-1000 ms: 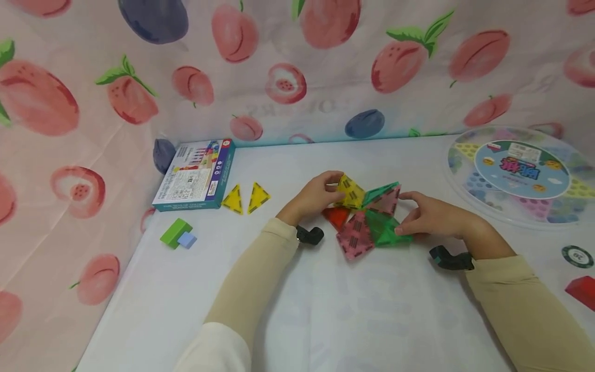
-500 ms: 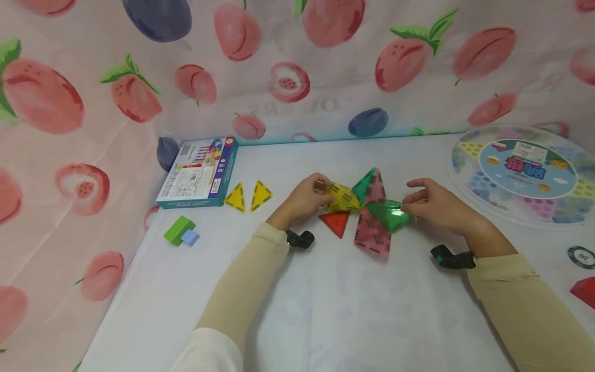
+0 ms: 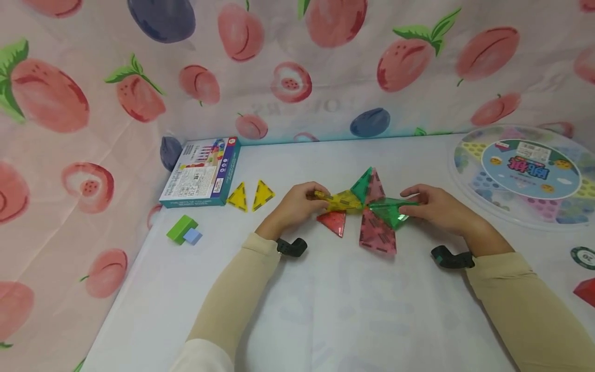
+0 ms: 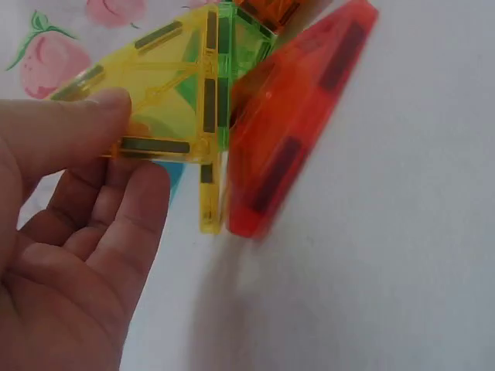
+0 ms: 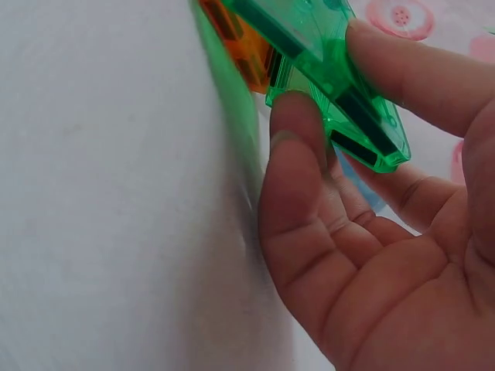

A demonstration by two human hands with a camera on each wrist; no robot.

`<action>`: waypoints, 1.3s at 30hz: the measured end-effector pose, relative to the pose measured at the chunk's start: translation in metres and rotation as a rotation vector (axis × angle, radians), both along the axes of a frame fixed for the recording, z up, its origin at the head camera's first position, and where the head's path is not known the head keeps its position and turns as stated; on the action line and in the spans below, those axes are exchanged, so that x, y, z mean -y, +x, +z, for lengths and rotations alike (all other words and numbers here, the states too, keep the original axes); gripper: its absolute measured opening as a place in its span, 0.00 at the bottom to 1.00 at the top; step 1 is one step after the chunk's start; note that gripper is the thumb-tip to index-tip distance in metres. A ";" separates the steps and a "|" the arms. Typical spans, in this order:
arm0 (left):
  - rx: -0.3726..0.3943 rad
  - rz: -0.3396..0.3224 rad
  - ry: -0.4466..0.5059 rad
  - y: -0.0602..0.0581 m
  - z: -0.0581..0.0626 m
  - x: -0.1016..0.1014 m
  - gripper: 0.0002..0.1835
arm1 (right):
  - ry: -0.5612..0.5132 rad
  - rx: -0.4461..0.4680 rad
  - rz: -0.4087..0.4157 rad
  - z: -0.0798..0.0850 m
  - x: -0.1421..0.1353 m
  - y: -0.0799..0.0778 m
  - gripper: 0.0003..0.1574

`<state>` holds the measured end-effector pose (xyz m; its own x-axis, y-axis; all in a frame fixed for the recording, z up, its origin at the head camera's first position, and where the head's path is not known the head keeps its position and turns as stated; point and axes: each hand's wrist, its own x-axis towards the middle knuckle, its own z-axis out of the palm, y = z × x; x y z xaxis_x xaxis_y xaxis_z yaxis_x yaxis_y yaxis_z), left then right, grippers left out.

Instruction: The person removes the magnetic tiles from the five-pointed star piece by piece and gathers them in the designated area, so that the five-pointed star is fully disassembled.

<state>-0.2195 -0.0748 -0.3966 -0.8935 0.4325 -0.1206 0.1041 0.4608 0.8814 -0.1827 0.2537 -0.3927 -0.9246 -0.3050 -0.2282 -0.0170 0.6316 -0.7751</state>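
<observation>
Magnetic tiles join at a common middle in a pinwheel on the table. My left hand (image 3: pixel 297 206) pinches a yellow triangular magnetic tile (image 4: pixel 166 85) by its outer corner, thumb on top. A red triangular tile (image 3: pixel 333 223) lies just below the yellow ones in the head view. On the other side, my right hand (image 3: pixel 439 209) pinches the outer end of the green magnetic tiles (image 5: pixel 317 54) between thumb and fingers. Two pink tiles, one upper (image 3: pixel 375 188) and one lower (image 3: pixel 377 236), and a darker green tile (image 3: pixel 360 187) form the other points.
Two loose yellow triangles (image 3: pixel 263 195) lie left of the pinwheel. Beyond them are a boxed set (image 3: pixel 200 173) and green and blue blocks (image 3: pixel 182 229). A round game board (image 3: pixel 530 170) sits back right, with a poker chip (image 3: pixel 583 257) and red block (image 3: pixel 586 290) nearer.
The bunched tiles have spread into a flatter pinwheel. My left hand has drawn the yellow tile left and down. The right hand has moved from the pinwheel's edge to pinching the green tiles' outer end.
</observation>
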 end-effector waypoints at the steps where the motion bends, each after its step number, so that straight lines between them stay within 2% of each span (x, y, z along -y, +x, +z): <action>1: 0.008 0.004 0.038 0.001 0.000 0.003 0.09 | 0.004 -0.001 0.003 0.000 0.001 -0.001 0.41; 4: 0.052 0.023 0.155 0.004 0.002 0.010 0.10 | 0.010 -0.002 0.010 -0.001 0.003 -0.003 0.41; 7: 0.079 0.057 0.222 0.008 0.006 0.020 0.13 | 0.008 0.004 0.017 -0.003 0.006 -0.004 0.40; 14: 0.065 0.155 0.187 0.022 0.023 0.062 0.27 | 0.027 -0.005 0.028 -0.004 0.007 -0.005 0.41; 19: 0.003 0.232 0.066 0.031 0.029 0.104 0.22 | 0.057 -0.025 0.031 -0.002 0.003 -0.003 0.42; 23: -0.007 0.271 -0.102 0.037 0.029 0.137 0.16 | 0.078 -0.030 0.028 0.001 0.000 -0.001 0.42; 27: 0.005 0.276 -0.273 0.040 0.027 0.159 0.15 | 0.095 -0.014 0.019 0.002 -0.002 0.000 0.43; 33: 0.016 0.293 -0.452 0.046 0.019 0.175 0.20 | 0.100 -0.001 0.013 -0.002 -0.001 -0.001 0.44; 36: 0.001 0.258 -0.514 0.052 0.014 0.176 0.24 | 0.103 -0.005 0.011 -0.004 0.000 -0.002 0.44; 39: -0.021 0.221 -0.536 0.059 0.010 0.174 0.28 | 0.097 -0.014 0.019 -0.004 0.002 -0.003 0.44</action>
